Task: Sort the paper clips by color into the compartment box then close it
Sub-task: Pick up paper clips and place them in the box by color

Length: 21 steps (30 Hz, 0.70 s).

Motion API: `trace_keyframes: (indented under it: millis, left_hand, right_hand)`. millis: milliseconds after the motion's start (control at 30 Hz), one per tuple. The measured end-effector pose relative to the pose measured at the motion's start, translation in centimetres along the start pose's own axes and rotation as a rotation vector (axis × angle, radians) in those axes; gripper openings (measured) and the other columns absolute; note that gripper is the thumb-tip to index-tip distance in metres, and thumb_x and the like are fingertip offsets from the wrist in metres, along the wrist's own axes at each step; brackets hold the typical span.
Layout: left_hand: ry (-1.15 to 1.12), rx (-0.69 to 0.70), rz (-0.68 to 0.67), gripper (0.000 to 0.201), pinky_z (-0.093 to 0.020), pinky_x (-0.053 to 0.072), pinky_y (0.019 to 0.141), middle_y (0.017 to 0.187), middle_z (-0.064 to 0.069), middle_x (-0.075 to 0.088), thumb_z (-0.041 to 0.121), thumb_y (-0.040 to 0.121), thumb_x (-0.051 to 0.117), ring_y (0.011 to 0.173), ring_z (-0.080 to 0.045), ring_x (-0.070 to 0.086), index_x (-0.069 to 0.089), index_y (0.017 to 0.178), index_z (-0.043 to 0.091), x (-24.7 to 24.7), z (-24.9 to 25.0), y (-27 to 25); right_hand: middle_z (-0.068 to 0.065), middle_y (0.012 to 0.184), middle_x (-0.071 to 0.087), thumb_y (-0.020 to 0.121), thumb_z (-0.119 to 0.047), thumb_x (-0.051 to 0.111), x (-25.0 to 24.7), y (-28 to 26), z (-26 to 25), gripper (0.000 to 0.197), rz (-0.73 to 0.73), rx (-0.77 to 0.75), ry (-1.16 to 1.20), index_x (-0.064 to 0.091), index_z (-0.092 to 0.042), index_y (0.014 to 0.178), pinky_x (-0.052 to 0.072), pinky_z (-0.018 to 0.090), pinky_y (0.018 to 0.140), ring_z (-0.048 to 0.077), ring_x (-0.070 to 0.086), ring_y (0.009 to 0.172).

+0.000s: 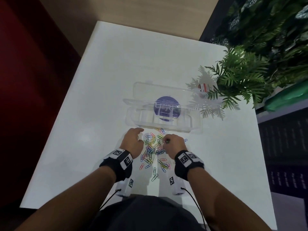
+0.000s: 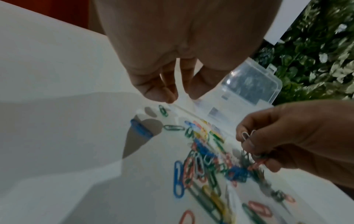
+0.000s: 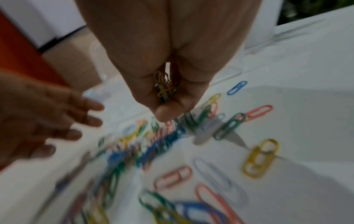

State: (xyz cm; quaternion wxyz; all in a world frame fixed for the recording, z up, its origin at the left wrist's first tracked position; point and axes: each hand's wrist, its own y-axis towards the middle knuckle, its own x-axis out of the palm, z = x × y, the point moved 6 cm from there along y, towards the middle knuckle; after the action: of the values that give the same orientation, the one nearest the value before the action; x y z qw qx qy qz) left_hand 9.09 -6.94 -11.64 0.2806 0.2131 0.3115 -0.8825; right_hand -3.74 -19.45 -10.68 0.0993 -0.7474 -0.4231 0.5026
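A heap of coloured paper clips (image 1: 154,150) lies on the white table (image 1: 83,130) just in front of a clear compartment box (image 1: 164,120), whose lid (image 1: 160,91) stands open behind it. My right hand (image 1: 173,144) hovers over the heap's right side and holds a small bunch of mixed clips (image 3: 164,86) in its curled fingers; the same bunch (image 2: 250,145) shows in the left wrist view. My left hand (image 1: 133,140) hangs over the heap's left side with relaxed fingers (image 2: 162,89), holding nothing. Loose clips (image 3: 260,157) lie scattered nearer to me.
A fern-like plant (image 1: 240,77) stands at the table's right rear, with a small red and white object (image 1: 204,86) under its leaves. A purple round label (image 1: 167,108) shows through the box lid. The table's left edge borders a dark red wall (image 1: 25,80).
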Motion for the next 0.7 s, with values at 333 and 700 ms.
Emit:
trace_keyframes:
  millis: [333, 700]
  left_hand:
    - [-1.249, -0.385, -0.479, 0.046, -0.028, 0.054, 0.052, 0.08, -0.012, 0.068, 0.034, 0.102, 0.033, 0.063, -0.021, 0.067, 0.066, 0.094, 0.003, 0.8, 7.4, -2.9]
    - [-1.538, -0.425, -0.572, 0.047, -0.038, 0.06, 0.072, 0.089, -0.028, 0.067, 0.017, 0.096, 0.031, 0.08, -0.031, 0.069, 0.064, 0.075, -0.008, 0.1, 8.6, -4.2]
  right_hand:
    - [-0.005, 0.08, 0.065, 0.076, -0.002, 0.065, -4.8, -6.3, -8.4, 0.017, 0.042, -0.333, 0.279, 0.066, -0.018, 0.078, 0.051, 0.023, 0.068, 0.01, 0.059, 0.07]
    - [-0.009, 0.09, 0.07, 0.082, -0.01, 0.066, -8.5, -8.7, -9.4, 0.016, 0.185, -0.49, 0.154, 0.074, -0.02, 0.092, 0.049, 0.018, 0.076, 0.001, 0.061, 0.08]
